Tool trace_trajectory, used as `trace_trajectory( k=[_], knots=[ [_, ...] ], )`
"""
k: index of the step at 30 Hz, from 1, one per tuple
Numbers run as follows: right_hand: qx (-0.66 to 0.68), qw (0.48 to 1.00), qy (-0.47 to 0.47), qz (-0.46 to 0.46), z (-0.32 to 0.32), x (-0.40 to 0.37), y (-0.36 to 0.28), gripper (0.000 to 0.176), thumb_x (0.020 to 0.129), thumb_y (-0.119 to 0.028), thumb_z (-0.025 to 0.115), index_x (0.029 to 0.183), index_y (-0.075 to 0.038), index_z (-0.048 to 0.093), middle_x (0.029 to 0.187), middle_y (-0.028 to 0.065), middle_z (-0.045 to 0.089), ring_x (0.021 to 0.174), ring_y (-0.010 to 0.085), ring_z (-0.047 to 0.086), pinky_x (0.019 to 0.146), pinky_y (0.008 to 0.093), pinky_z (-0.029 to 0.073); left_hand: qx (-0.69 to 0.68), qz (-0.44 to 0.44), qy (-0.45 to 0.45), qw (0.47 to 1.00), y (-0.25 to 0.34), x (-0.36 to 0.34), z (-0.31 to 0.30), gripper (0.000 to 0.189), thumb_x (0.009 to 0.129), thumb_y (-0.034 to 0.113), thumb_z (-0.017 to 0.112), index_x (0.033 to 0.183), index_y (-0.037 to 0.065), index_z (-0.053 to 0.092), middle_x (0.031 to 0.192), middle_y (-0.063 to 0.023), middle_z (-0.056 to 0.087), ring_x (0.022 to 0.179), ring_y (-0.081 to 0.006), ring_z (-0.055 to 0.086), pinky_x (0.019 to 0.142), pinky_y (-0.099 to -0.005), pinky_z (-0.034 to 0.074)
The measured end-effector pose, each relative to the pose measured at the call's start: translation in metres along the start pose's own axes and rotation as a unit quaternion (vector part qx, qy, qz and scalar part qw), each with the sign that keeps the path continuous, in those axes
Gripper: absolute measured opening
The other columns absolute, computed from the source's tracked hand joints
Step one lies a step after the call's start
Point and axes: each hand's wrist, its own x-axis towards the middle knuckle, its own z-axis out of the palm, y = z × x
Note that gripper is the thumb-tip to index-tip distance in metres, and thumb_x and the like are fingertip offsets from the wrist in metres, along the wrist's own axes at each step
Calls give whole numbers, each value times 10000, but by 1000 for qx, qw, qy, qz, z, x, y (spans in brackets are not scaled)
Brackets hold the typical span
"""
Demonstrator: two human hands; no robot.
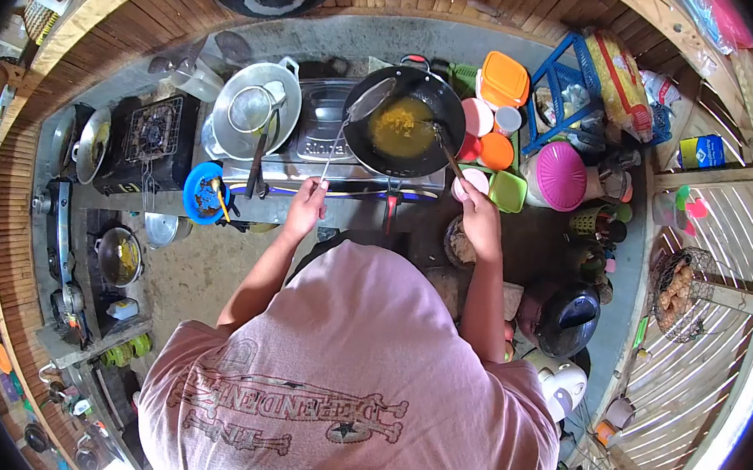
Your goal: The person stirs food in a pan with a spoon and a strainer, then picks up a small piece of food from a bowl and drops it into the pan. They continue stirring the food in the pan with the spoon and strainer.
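A black wok [361,151] sits on the stove, with yellowish oil and a clump of golden food bits [402,123] in it. My left hand [307,208] is closed around the thin metal handle of a skimmer [372,99]. The skimmer's flat head rests over the wok's left rim. In my right hand [479,213] is the wooden handle of a spatula [451,159], whose end reaches into the wok from the right. The spatula's tip is hard to make out against the oil.
Left of the wok stands a metal basin [289,111] with a strainer [250,109] on it. A blue bowl [192,192] holds dark sauce and a spoon. To the right are plastic containers [497,151], a blue rack [552,67] and a pink-lidded tub [562,176].
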Motion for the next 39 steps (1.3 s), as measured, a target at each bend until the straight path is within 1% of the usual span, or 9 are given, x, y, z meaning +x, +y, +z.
trace_trajectory(
  k=[11, 13, 15, 18, 27, 32, 35, 38, 39],
  knots=[
    [18, 1000, 13, -15, 24, 1, 12, 313, 970, -157, 563, 1256, -91, 670, 1090, 228, 690, 1047, 412, 649, 915, 459, 506, 4, 5, 1, 1000, -2, -2, 0, 343, 1049, 356, 526, 1111, 21, 561, 694, -5, 463, 508, -101, 439, 517, -280, 420],
    [8, 996, 50, -76, 28, 2, 11, 325, 977, -161, 562, 1277, -75, 655, 937, 181, 711, 894, 350, 691, 843, 418, 525, -1, -1, -5, 1000, -4, -2, -1, 340, 1051, 359, 521, 1100, 26, 566, 695, 0, 458, 506, -97, 432, 515, -280, 419],
    [100, 990, -54, 90, 24, 2, 4, 335, 997, -157, 551, 1306, -59, 636, 762, 89, 656, 704, 202, 633, 728, 329, 507, 3, -3, -6, 1000, -5, -1, -1, 340, 1052, 361, 519, 1092, 27, 566, 696, 1, 458, 505, -96, 431, 514, -279, 418],
    [215, 968, -49, 119, 43, 6, 20, 341, 1018, -148, 531, 1331, -42, 619, 696, 12, 571, 641, 93, 522, 655, 256, 448, 5, -4, -7, 1000, -3, -3, 0, 340, 1053, 364, 516, 1083, 28, 564, 694, 2, 457, 502, -96, 431, 513, -277, 418],
    [260, 962, 43, 78, 53, 27, 35, 345, 1030, -137, 512, 1330, 13, 594, 708, 15, 608, 657, 88, 557, 647, 250, 449, 6, -1, -7, 1000, -3, -1, 0, 342, 1055, 353, 510, 1099, 17, 558, 674, -5, 454, 494, -109, 439, 523, -292, 436],
    [285, 946, 53, 147, 53, 38, 38, 314, 1014, -133, 533, 1280, 14, 613, 725, 44, 645, 622, 119, 598, 655, 260, 466, 3, -5, -8, 1000, -2, -1, 3, 331, 1055, 343, 509, 1085, 17, 553, 648, 4, 428, 494, -113, 432, 520, -294, 434],
    [340, 910, 24, 235, 49, 43, 34, 327, 996, -140, 558, 1296, -10, 577, 722, 49, 642, 542, 102, 550, 538, 250, 429, 3, 1, -8, 1000, -10, 4, 3, 323, 1056, 337, 509, 1080, 18, 550, 648, 3, 427, 496, -114, 430, 514, -293, 426],
    [509, 811, -29, 287, 47, 44, 34, 452, 964, -110, 559, 1399, -65, 445, 753, 46, 624, 441, 42, 373, 367, 208, 239, 10, -4, -11, 1000, -17, 8, 4, 312, 1056, 325, 510, 1074, 16, 548, 646, 3, 427, 495, -116, 427, 511, -294, 421],
    [539, 793, -38, 280, 47, 44, 37, 457, 951, -84, 556, 1396, -62, 455, 803, 62, 647, 455, 54, 392, 386, 215, 276, 15, -11, -16, 1000, -17, 8, 4, 312, 1056, 325, 510, 1074, 16, 548, 646, 3, 427, 495, -116, 427, 511, -294, 421]
  ],
)
